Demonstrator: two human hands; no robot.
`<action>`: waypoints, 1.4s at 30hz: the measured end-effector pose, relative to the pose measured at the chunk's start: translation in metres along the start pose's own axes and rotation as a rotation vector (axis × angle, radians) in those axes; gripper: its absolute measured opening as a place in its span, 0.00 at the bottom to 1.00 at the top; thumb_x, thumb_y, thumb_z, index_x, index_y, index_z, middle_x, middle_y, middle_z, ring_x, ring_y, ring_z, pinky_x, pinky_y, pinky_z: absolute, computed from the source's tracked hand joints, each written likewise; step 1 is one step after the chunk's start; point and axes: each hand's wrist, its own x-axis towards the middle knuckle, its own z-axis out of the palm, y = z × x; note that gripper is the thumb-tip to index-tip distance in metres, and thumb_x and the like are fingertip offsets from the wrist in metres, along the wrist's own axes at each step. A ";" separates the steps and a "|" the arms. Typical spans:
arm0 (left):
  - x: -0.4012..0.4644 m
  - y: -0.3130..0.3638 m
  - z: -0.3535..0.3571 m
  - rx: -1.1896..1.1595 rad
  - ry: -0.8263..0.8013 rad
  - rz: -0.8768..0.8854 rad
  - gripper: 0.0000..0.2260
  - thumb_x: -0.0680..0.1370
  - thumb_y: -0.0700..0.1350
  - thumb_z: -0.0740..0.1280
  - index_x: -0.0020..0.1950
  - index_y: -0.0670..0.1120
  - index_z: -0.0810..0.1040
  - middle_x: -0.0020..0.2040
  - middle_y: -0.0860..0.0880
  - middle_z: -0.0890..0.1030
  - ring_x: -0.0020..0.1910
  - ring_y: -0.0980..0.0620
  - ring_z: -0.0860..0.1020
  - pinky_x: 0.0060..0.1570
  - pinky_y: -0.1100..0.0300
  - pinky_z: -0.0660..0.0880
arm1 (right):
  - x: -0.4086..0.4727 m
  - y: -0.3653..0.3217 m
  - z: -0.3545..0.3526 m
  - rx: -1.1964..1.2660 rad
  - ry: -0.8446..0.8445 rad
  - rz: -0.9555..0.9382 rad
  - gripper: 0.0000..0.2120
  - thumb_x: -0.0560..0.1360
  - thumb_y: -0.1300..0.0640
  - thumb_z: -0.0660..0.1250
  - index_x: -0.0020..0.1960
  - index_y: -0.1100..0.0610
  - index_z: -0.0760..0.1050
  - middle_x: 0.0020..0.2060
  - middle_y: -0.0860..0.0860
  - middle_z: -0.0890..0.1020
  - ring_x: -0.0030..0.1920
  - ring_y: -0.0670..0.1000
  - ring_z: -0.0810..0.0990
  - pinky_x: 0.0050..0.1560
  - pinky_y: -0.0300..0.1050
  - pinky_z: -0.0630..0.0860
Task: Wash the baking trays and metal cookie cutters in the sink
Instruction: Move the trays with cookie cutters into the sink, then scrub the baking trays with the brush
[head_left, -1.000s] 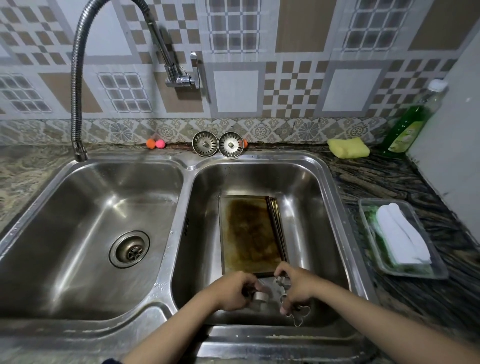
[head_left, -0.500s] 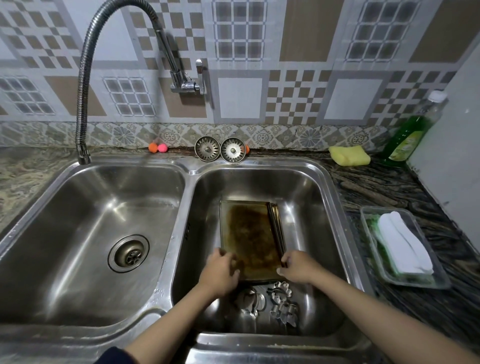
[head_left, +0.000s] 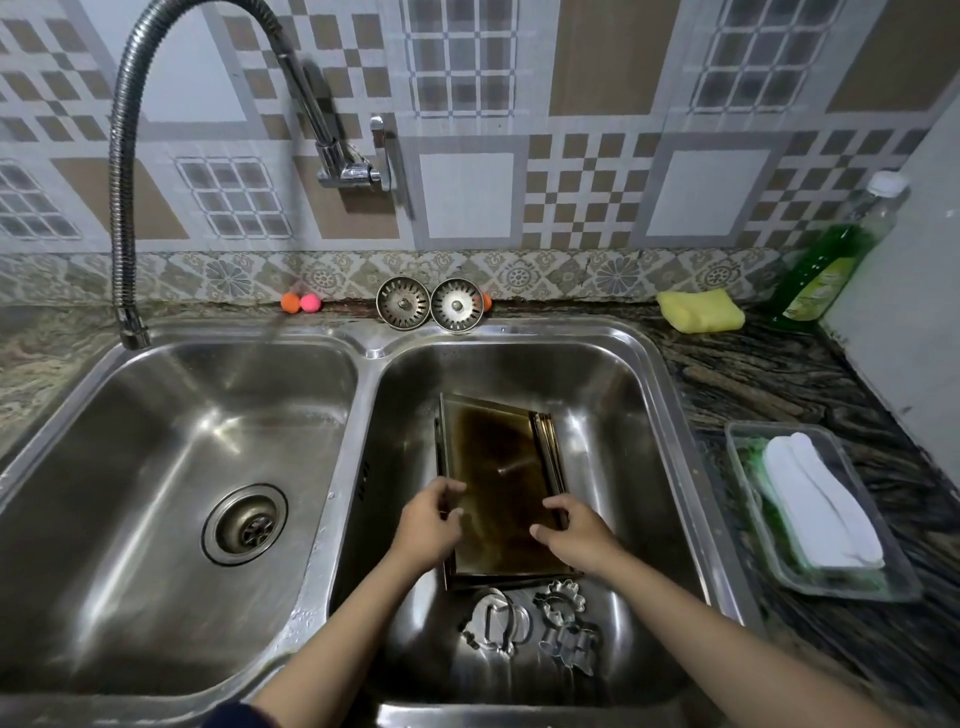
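Head view: both hands have left the metal cookie cutters (head_left: 530, 623), which now lie loose at the right basin's near end. Left hand (head_left: 428, 522) and right hand (head_left: 569, 527) grip opposite sides of the stained baking trays (head_left: 493, 467), seemingly to lift them; washing hasn't begun.

trays (head_left: 493, 467) in right basin, cutters (head_left: 530, 621) before

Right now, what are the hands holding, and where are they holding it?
Both hands grip the top baking tray: the left hand on its left edge, the right hand on its right edge, near the front.
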 end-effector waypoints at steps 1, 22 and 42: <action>0.001 0.002 -0.001 -0.047 -0.038 -0.002 0.13 0.76 0.35 0.64 0.57 0.49 0.76 0.52 0.49 0.78 0.49 0.53 0.77 0.42 0.65 0.74 | 0.000 0.001 0.000 0.022 0.002 0.005 0.24 0.75 0.51 0.70 0.69 0.51 0.68 0.69 0.51 0.71 0.69 0.53 0.69 0.61 0.42 0.69; -0.032 0.035 -0.028 -0.494 0.026 0.197 0.19 0.75 0.28 0.63 0.56 0.50 0.78 0.47 0.54 0.77 0.49 0.51 0.75 0.54 0.50 0.75 | -0.085 -0.042 -0.102 -0.205 0.406 -0.364 0.23 0.75 0.49 0.68 0.68 0.48 0.69 0.70 0.51 0.65 0.71 0.53 0.65 0.67 0.51 0.67; -0.052 0.052 0.005 -0.777 -0.035 -0.026 0.19 0.76 0.27 0.61 0.59 0.46 0.77 0.39 0.47 0.68 0.38 0.53 0.70 0.44 0.62 0.73 | -0.126 0.011 -0.195 -0.620 0.761 -0.019 0.20 0.77 0.54 0.61 0.68 0.49 0.73 0.57 0.56 0.80 0.55 0.59 0.79 0.47 0.48 0.78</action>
